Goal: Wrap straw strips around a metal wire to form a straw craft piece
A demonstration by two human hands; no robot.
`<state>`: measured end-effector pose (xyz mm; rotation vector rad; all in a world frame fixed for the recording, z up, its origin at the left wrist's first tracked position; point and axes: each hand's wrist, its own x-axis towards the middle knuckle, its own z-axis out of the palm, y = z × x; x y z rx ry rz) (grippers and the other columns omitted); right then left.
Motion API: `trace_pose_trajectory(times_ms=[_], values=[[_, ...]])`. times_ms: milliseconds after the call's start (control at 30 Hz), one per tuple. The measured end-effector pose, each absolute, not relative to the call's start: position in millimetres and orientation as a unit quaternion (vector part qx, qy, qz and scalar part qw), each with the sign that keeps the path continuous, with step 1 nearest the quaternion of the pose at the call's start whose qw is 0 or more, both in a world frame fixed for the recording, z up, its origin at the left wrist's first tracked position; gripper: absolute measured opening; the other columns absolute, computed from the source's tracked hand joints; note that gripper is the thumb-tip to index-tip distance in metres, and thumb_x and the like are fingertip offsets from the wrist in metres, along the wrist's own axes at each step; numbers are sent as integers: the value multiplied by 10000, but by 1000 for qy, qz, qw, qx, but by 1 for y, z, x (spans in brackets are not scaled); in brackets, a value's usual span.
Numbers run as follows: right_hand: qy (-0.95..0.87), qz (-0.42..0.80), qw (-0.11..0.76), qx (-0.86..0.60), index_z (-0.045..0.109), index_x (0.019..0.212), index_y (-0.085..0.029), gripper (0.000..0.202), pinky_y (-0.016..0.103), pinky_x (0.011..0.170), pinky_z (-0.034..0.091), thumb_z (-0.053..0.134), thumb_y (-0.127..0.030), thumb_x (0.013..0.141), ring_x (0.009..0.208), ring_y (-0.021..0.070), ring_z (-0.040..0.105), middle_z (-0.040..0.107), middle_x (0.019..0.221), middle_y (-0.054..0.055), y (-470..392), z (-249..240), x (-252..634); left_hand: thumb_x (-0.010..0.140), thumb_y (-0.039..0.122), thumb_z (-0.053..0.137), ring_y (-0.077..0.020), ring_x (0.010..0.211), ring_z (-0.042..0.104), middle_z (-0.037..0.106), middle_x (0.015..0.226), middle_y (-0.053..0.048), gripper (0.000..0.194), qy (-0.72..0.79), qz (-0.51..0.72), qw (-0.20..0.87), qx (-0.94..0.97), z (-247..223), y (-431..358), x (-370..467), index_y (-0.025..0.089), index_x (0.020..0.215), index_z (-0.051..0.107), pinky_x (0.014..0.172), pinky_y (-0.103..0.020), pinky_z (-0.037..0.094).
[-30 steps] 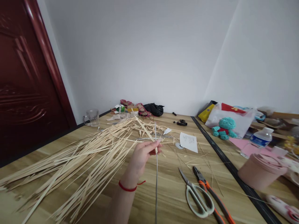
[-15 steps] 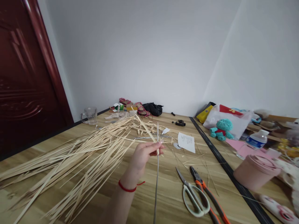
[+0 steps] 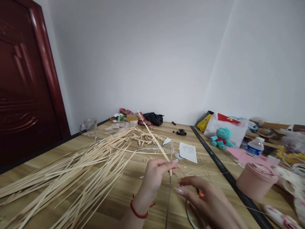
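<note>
A pale strip (image 3: 154, 137) and a grey wire (image 3: 168, 200) sit between thumb and fingers of the left hand (image 3: 153, 176), its grip pinched on both; the strip slants far and left, the wire runs toward the near side. Just right of the wire, the right hand (image 3: 206, 197) curls, blurred; I cannot tell whether its grip has anything. It partly covers the scissors (image 3: 190, 213). Worktop (image 3: 226, 187) shows between it and the black band (image 3: 220, 163) at right; loose strips (image 3: 92, 165) crowd the left. The left forearm reaches from the near side, thumb uppermost.

Red cord bracelet (image 3: 136, 213), left wrist (image 3: 143, 201), loose end (image 3: 152, 205)
</note>
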<state>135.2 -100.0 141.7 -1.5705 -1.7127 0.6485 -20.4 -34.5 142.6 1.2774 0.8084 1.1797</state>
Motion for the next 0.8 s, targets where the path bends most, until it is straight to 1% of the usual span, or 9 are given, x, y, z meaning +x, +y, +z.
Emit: trace_pose_trajectory(times_ms=[33,100,200,300,400,600,667,733,800], values=[[-663,263,356,-603,696,795,-202,256,326,769,474,631,-445,751,805,228,624,690,838,63,-94,142,126,684,375,672,-191,743,616,686,644,-42,287,353,502,572,544,143,-35,-20,147,510,657,793,-271,413],[-659,359,358,-556,687,757,-181,267,273,631,489,635,-443,739,705,196,622,684,771,59,-87,140,112,675,370,678,-176,711,599,673,628,-33,253,364,504,570,538,143,-35,-19,145,560,683,752,-263,419],[-604,438,391,-540,660,711,-147,346,205,372,390,636,-492,711,485,141,555,602,564,22,-79,135,101,654,385,691,-138,598,553,628,590,-15,252,376,505,580,517,142,-36,-18,139,598,688,589,-239,415],[-565,503,423,-498,635,677,-125,394,186,316,338,658,-518,677,346,97,466,534,435,-15,-72,127,98,632,448,697,-86,415,442,540,520,15,324,383,487,613,489,140,-35,-18,124,638,676,402,-214,311],[-529,554,462,-447,597,626,-123,416,187,336,376,691,-528,635,333,86,486,574,463,-1,-68,124,97,648,495,679,-59,353,397,550,560,10,395,357,472,637,494,138,-33,-19,113,748,684,359,-204,274],[-504,570,500,-414,580,658,-128,386,184,360,411,719,-487,636,375,89,546,652,600,32,-69,126,100,760,527,569,-103,579,557,637,834,-87,462,322,514,615,504,132,-26,-16,112,948,646,490,-201,410],[-500,564,506,-420,593,683,-128,380,189,356,409,718,-485,639,373,89,543,658,618,33,-69,126,100,790,487,557,-134,701,595,630,891,-85,442,350,593,531,494,130,-26,-15,143,1067,566,585,-225,463],[-500,546,515,-432,599,687,-127,370,188,355,402,711,-477,650,370,86,535,654,611,27,-69,126,99,811,406,565,-155,823,605,623,944,-83,401,373,664,398,511,130,-30,-16,172,1130,496,685,-255,489],[-507,525,521,-443,590,661,-126,363,184,355,389,693,-474,671,359,84,517,622,533,9,-69,127,99,835,323,552,-167,907,602,630,989,-82,331,377,675,267,575,131,-36,-18,192,1135,502,766,-283,490]])
